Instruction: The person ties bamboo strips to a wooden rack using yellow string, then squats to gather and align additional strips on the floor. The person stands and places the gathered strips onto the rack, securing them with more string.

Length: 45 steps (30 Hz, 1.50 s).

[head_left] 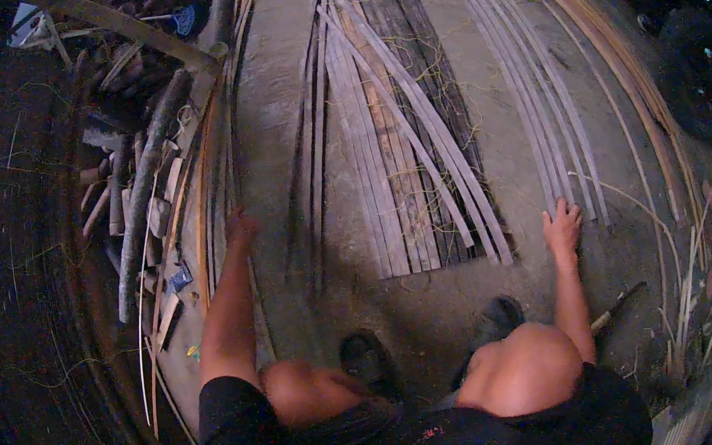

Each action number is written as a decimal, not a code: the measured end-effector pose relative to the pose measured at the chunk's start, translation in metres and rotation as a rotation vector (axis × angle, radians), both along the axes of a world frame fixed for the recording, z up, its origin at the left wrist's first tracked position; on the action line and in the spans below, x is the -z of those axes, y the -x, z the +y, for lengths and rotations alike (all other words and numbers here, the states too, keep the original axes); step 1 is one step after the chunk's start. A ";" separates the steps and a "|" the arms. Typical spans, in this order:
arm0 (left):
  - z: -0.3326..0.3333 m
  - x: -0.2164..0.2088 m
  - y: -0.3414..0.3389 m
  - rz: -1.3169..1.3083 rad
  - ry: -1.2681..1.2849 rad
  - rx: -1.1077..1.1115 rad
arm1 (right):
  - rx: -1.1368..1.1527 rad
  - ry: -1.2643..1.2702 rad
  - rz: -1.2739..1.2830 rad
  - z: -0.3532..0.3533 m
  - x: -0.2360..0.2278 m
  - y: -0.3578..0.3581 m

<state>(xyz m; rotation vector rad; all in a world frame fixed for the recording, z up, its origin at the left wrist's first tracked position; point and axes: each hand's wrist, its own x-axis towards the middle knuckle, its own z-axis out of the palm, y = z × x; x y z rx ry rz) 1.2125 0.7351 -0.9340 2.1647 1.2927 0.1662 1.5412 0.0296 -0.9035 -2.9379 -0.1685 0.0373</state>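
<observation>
My right hand (563, 225) reaches down by the near ends of a row of long, thin greyish strips (531, 107) on the floor, touching them with its fingers apart. My left hand (240, 225) is beside a bundle of long brownish strips (207, 211) on the left; its fingers are too dark and blurred to make out. Between my hands lies a bed of flat slats (386, 191), side by side, pale ones next to darker ones. Several loose strips (414, 114) cross over it at a slant. Thin yellowish ties (452, 131) straggle along its right side.
Rough logs and sticks (150, 183) are heaped at the left, under a slanting pole (124, 32). More brown strips (628, 84) curve along the right, near a dark wheel (703, 69). My shoes (366, 358) rest on the floor, and a stick (618, 306) lies beyond my right knee.
</observation>
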 end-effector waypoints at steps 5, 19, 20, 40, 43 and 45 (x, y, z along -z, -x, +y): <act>-0.054 -0.085 -0.024 0.267 -0.063 0.015 | -0.008 0.053 -0.056 -0.013 0.021 0.002; -0.058 -0.079 -0.026 0.195 -0.086 0.310 | -0.176 -0.699 0.366 0.048 -0.056 -0.004; -0.065 -0.084 -0.031 0.231 -0.062 0.312 | -0.161 -0.733 0.409 0.057 -0.085 0.001; -0.298 -0.215 -0.200 -0.429 1.099 0.099 | -0.540 -1.212 0.554 0.238 -0.085 0.173; -0.299 -0.201 -0.201 -0.294 0.566 0.096 | -0.675 -1.103 0.447 0.224 -0.104 0.145; -0.218 -0.120 -0.156 -0.238 0.115 0.202 | -0.595 -1.063 0.471 0.218 -0.133 0.122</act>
